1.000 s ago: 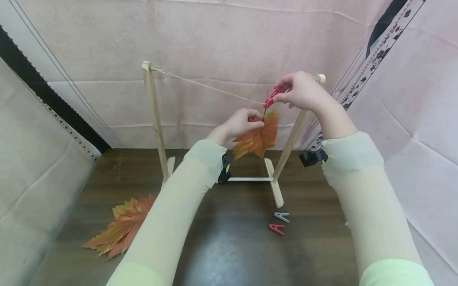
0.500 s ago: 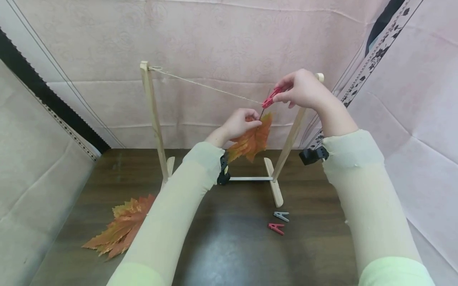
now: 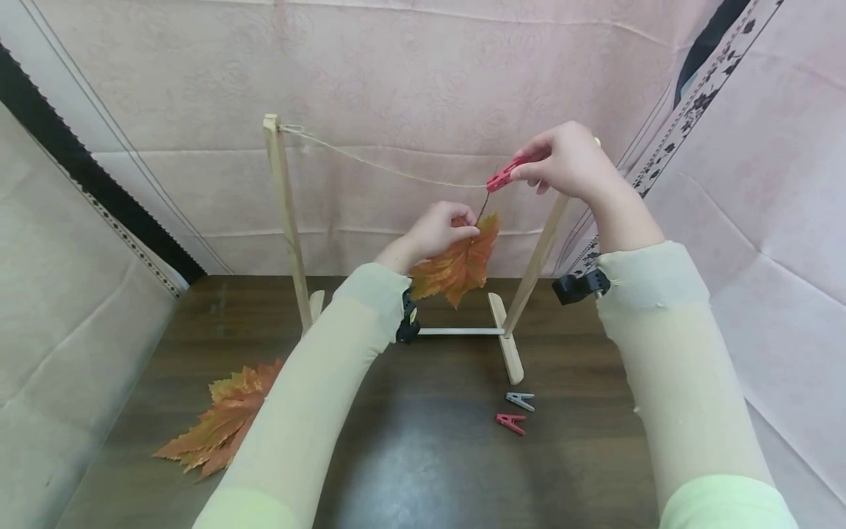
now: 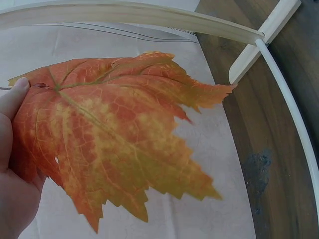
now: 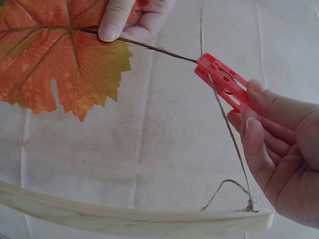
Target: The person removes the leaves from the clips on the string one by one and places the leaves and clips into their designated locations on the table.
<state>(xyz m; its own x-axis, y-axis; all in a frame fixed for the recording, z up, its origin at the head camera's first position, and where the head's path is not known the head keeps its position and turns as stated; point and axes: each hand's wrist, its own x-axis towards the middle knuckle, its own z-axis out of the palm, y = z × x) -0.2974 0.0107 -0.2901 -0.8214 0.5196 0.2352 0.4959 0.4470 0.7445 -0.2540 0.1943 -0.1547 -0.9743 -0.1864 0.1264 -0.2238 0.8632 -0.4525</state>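
My left hand (image 3: 438, 231) pinches an orange-red maple leaf (image 4: 109, 134) at the base of its stem, thumb on the near face. The thin brown stem (image 5: 159, 50) runs from that hand to the tip of a red clothespin (image 5: 224, 82). My right hand (image 3: 568, 162) holds this clothespin by its handle end between thumb and fingers. Its tip sits right on the string (image 3: 396, 171), with the stem's end at the same spot. In the head view the leaf hangs below the string, near the right post.
Wooden posts (image 3: 286, 220) carry the string, and a white rod (image 3: 463, 331) joins their feet. A grey clothespin (image 3: 520, 400) and another red clothespin (image 3: 510, 423) lie on the dark table (image 3: 423, 470). More leaves (image 3: 221, 419) lie at the left, partly behind my left sleeve.
The leaf and my left hand have shifted slightly left and down. My right hand has risen a little with the clothespin, and the string now sags more.
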